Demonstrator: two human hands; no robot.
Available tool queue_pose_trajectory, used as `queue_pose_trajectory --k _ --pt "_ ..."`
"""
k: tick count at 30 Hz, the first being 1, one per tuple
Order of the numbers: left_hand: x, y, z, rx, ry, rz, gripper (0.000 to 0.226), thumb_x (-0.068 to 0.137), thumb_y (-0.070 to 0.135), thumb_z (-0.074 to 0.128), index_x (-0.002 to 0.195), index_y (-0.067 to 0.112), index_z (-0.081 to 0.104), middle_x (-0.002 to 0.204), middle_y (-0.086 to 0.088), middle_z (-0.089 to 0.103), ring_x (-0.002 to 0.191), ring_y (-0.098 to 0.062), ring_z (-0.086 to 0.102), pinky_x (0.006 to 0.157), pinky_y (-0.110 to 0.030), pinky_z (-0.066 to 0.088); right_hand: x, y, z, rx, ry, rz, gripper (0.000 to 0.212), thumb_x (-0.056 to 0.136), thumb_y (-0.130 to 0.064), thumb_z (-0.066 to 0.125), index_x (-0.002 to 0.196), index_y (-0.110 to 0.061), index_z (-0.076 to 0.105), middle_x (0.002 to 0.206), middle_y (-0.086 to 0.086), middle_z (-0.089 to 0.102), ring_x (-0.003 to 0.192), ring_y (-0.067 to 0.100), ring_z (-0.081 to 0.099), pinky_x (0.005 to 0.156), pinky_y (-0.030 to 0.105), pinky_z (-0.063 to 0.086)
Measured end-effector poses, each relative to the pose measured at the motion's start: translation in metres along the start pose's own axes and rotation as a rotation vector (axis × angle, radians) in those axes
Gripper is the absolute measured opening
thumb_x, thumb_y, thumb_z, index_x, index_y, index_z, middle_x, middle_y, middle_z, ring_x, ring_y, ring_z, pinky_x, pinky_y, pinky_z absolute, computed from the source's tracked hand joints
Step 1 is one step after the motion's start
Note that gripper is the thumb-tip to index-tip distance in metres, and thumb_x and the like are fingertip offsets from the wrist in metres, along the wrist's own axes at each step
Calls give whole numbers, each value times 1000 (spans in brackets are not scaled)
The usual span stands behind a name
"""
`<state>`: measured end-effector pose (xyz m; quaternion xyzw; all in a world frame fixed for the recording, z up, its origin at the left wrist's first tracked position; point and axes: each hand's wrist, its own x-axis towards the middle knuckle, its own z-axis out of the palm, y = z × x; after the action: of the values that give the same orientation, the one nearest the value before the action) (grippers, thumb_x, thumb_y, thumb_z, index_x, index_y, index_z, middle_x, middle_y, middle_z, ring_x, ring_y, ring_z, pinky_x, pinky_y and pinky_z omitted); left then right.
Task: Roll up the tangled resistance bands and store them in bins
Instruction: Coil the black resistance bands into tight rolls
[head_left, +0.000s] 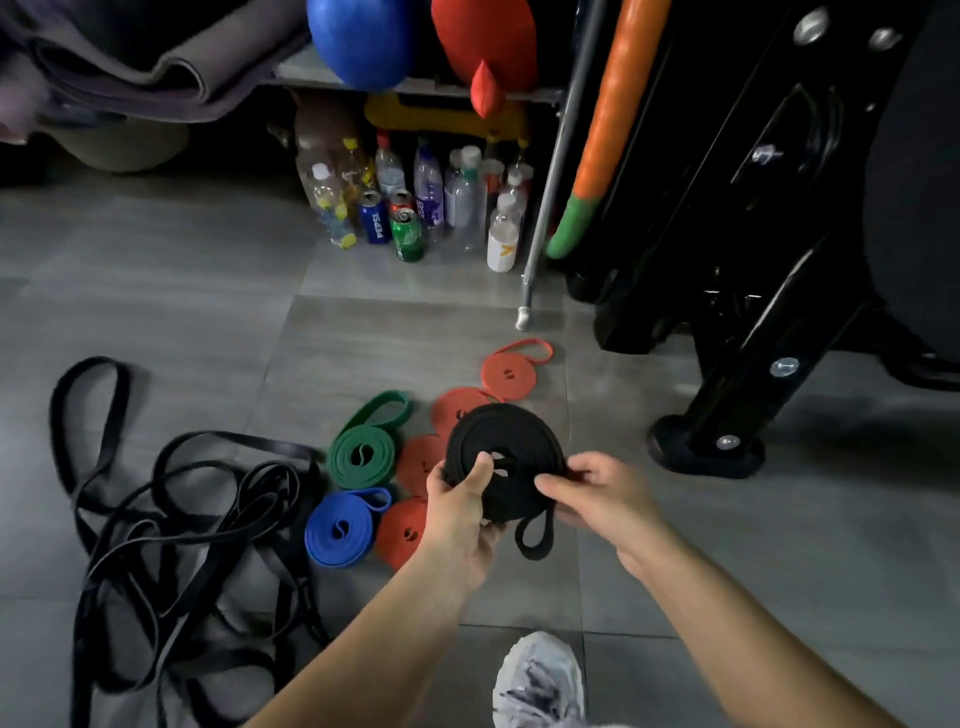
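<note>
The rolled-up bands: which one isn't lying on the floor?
The black roll, gripped in the air by the left hand and right hand. The green roll, blue roll and orange rolls all lie flat on the floor.

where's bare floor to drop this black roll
Bare floor for the black roll lies right of the orange rolls, before the rack foot, and between the bottles and the green roll. Crowded: among the rolls, and left by the tangled black bands.

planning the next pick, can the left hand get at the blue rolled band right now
Probably not yet: the left hand grips the black coil, as does the right hand. The blue band lies uncovered just left of it, so once freed, likely yes.
</note>
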<state>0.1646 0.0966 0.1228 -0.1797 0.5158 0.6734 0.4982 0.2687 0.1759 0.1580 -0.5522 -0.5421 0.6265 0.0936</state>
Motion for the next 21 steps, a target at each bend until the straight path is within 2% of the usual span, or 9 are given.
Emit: queue_pose_trajectory --k 3,6,10,13,15,16,17,19,21 --pt "35 -17 -6 -31 70 -61 44 93 27 56 133 22 39 118 -15 60 97 -33 63 82 -47 53 37 29 11 -155 89 -13 20 73 -18 77 82 -16 59 83 3 67 79 19 65 79 37 55" --pt "68 -38 -15 -32 110 -130 45 94 42 49 135 26 40 125 -14 57 106 -35 59 64 -44 54 72 56 18 -172 130 -14 22 71 -15 76 82 -22 58 79 -6 65 80 17 64 78 33 51" --pt "97 -61 -26 -10 63 -170 33 97 41 43 129 30 44 124 -12 57 112 -34 56 66 -65 50 112 93 22 -265 134 39 23 72 -14 73 85 -22 57 83 -3 66 85 21 65 80 38 53" --pt "116 -73 -27 106 47 -179 31 97 39 46 127 39 40 125 -5 56 111 -27 57 69 -65 50 130 118 27 -308 133 160 38 68 -33 78 89 -14 54 82 -2 62 78 17 62 62 28 49" --pt "129 -80 -28 194 29 -155 21 97 36 47 115 45 43 124 1 55 112 -21 55 73 -63 51 140 130 32 -305 109 209 52 59 -43 81 89 -7 60 73 0 63 65 13 61 45 17 39" --pt "135 -84 -29 237 27 -135 18 97 33 47 106 49 44 120 4 56 108 -18 56 77 -61 51 145 135 34 -277 96 231 51 58 -44 81 86 -4 63 68 1 63 60 13 60 42 15 38" --pt "141 -86 -30 273 24 -107 19 98 30 47 101 48 45 116 6 58 103 -13 57 81 -60 51 151 139 36 -234 88 257 47 62 -42 80 82 -2 66 65 5 64 60 17 62 44 19 42" --pt "153 -92 -35 309 24 -41 22 97 24 48 103 45 47 112 10 60 101 -8 58 93 -60 46 161 145 40 -164 81 321 39 72 -37 72 76 1 65 75 17 69 74 29 67 66 38 55" --pt "164 -98 -40 324 30 -6 23 97 22 49 107 42 48 111 11 61 104 -8 58 98 -58 43 168 150 44 -172 110 351 30 75 -32 70 68 -5 59 85 20 68 82 32 66 77 48 54"
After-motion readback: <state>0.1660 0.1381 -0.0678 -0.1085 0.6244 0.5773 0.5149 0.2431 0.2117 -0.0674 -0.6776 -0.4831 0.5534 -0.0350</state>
